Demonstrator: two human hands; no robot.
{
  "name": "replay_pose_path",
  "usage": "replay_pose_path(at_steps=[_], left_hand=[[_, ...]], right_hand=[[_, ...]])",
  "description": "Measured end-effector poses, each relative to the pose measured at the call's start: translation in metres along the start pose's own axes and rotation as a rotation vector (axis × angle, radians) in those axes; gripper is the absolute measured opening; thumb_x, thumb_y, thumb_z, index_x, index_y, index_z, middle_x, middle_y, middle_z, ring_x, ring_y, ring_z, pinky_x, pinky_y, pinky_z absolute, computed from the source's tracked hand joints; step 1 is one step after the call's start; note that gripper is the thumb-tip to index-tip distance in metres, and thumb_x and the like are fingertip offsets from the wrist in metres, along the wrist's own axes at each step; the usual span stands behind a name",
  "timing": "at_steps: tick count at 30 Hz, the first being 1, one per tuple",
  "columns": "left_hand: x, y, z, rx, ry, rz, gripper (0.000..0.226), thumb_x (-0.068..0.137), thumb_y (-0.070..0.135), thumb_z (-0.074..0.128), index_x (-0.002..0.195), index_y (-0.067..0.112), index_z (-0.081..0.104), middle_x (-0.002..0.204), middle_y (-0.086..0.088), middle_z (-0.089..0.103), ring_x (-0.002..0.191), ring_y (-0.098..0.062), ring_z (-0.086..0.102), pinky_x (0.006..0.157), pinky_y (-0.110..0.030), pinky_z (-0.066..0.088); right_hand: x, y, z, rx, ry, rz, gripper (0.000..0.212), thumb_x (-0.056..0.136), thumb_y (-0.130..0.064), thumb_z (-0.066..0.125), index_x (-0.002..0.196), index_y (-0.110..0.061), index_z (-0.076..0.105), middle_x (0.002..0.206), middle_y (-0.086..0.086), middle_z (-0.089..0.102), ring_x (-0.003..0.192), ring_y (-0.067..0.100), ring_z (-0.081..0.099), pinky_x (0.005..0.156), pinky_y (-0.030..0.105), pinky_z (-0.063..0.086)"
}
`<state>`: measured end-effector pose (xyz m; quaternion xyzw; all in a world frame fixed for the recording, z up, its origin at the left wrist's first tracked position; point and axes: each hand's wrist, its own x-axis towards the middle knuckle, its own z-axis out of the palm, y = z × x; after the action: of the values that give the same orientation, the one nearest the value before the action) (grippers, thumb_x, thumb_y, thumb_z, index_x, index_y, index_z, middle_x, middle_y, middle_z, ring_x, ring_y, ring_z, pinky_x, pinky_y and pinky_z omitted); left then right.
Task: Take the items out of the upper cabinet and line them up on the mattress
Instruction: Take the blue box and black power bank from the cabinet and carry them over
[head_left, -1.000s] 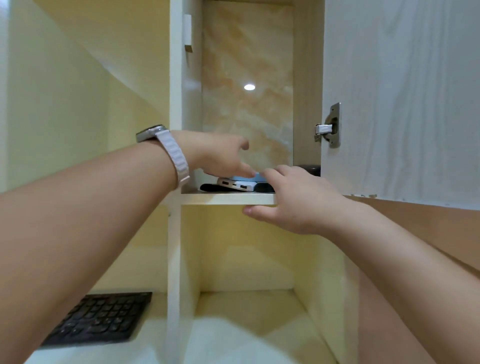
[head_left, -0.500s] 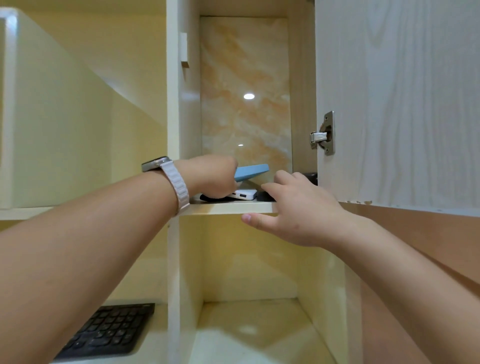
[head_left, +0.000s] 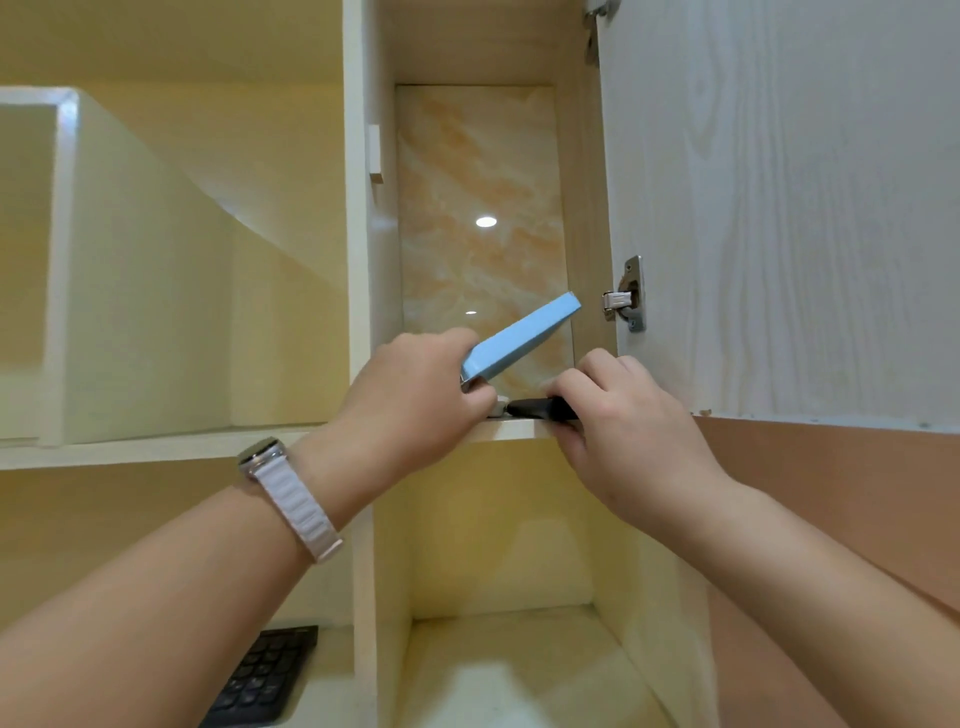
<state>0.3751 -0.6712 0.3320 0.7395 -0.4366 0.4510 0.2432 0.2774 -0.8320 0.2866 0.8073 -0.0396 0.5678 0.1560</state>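
Observation:
The upper cabinet compartment stands open, with a marble-patterned back wall (head_left: 478, 208) and a pale shelf (head_left: 511, 428). My left hand (head_left: 410, 400) grips a flat light-blue item (head_left: 519, 338) by its lower end and holds it tilted up above the shelf. My right hand (head_left: 628, 441) is closed on a black item (head_left: 540, 408) that lies at the shelf's front edge. A small white item (head_left: 500, 408) shows between the two hands, mostly hidden. The mattress is not in view.
The open cabinet door (head_left: 779, 208) with its metal hinge (head_left: 628, 293) hangs just right of my right hand. A black keyboard (head_left: 260, 680) lies on the lower surface at the left. An open cubby (head_left: 509, 571) lies below the shelf.
My left hand has lifted the blue item higher and tilted it up off the stack. My right hand has closed on the black item at the shelf edge.

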Motion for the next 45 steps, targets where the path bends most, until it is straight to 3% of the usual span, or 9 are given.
replay_pose_path(at_steps=[4,7,12,15,23,29,36,41,45], left_hand=[[-0.02,0.003,-0.003,-0.093,0.141,-0.021,0.009,0.08,0.03,0.057,0.082,0.02,0.058,0.061,0.001,0.055,0.06,-0.024,0.054,0.052,-0.036,0.045],[-0.04,0.003,0.002,-0.135,0.208,-0.045,0.01,0.078,0.032,0.057,0.079,0.021,0.058,0.063,0.002,0.054,0.062,-0.021,0.052,0.05,-0.033,0.039],[-0.061,0.002,0.004,-0.336,0.211,-0.148,0.006,0.079,0.024,0.06,0.085,0.021,0.061,0.071,0.001,0.06,0.066,-0.02,0.056,0.055,-0.038,0.046],[-0.069,0.0,0.003,-0.478,0.244,-0.238,0.013,0.08,0.02,0.064,0.09,0.026,0.06,0.078,0.009,0.063,0.071,-0.009,0.059,0.054,-0.022,0.047],[-0.095,0.008,0.006,-0.632,0.157,-0.376,0.019,0.08,0.021,0.065,0.092,0.026,0.051,0.085,0.011,0.065,0.073,-0.01,0.064,0.054,-0.026,0.052],[-0.128,0.019,0.017,-0.814,0.106,-0.499,0.024,0.069,0.027,0.061,0.09,0.035,0.054,0.087,0.015,0.068,0.08,-0.014,0.069,0.067,-0.048,0.059],[-0.177,0.028,0.043,-0.919,0.021,-0.654,0.026,0.07,0.025,0.064,0.095,0.028,0.056,0.089,0.01,0.072,0.078,-0.016,0.071,0.07,-0.049,0.06],[-0.21,0.03,0.066,-1.018,-0.077,-0.729,0.024,0.086,0.006,0.065,0.102,0.019,0.052,0.096,0.003,0.074,0.08,-0.012,0.072,0.064,-0.032,0.059],[-0.234,0.026,0.082,-1.124,-0.184,-0.719,0.028,0.087,0.001,0.064,0.105,0.019,0.053,0.096,0.006,0.076,0.086,-0.014,0.073,0.072,-0.034,0.058]], right_hand=[[-0.013,0.002,-0.002,-0.073,0.133,-0.047,0.011,0.078,-0.007,0.07,0.081,-0.005,0.06,0.08,0.011,0.055,0.065,0.031,0.048,0.037,0.032,0.04],[-0.028,0.001,0.0,-0.078,0.222,-0.004,0.015,0.075,-0.004,0.073,0.082,-0.003,0.06,0.081,0.013,0.056,0.065,0.031,0.048,0.038,0.03,0.037],[-0.042,-0.001,0.001,-0.008,0.269,0.123,0.017,0.075,-0.004,0.073,0.089,-0.002,0.063,0.084,0.013,0.056,0.068,0.034,0.051,0.04,0.038,0.046],[-0.045,-0.005,-0.002,0.031,0.277,0.192,0.021,0.078,-0.006,0.072,0.097,-0.004,0.064,0.087,0.013,0.057,0.072,0.034,0.054,0.047,0.039,0.049],[-0.07,-0.023,-0.001,0.34,0.114,0.55,0.017,0.09,-0.019,0.058,0.104,-0.015,0.051,0.088,0.003,0.058,0.076,0.028,0.054,0.057,0.034,0.038],[-0.103,-0.045,0.0,0.859,0.125,0.789,0.015,0.086,-0.015,0.061,0.093,-0.024,0.052,0.082,-0.003,0.063,0.063,0.004,0.056,0.051,0.017,0.044],[-0.158,-0.06,0.011,1.156,0.08,0.951,0.02,0.086,-0.012,0.062,0.096,-0.029,0.056,0.088,-0.009,0.07,0.078,0.009,0.068,0.065,0.025,0.054],[-0.192,-0.069,0.014,1.211,0.029,1.041,0.02,0.088,-0.011,0.062,0.104,-0.022,0.057,0.093,-0.006,0.072,0.08,0.008,0.07,0.062,0.024,0.055],[-0.212,-0.082,0.011,1.144,0.037,1.103,0.019,0.089,-0.012,0.065,0.101,-0.026,0.058,0.094,-0.006,0.074,0.086,0.014,0.071,0.079,0.042,0.059]])
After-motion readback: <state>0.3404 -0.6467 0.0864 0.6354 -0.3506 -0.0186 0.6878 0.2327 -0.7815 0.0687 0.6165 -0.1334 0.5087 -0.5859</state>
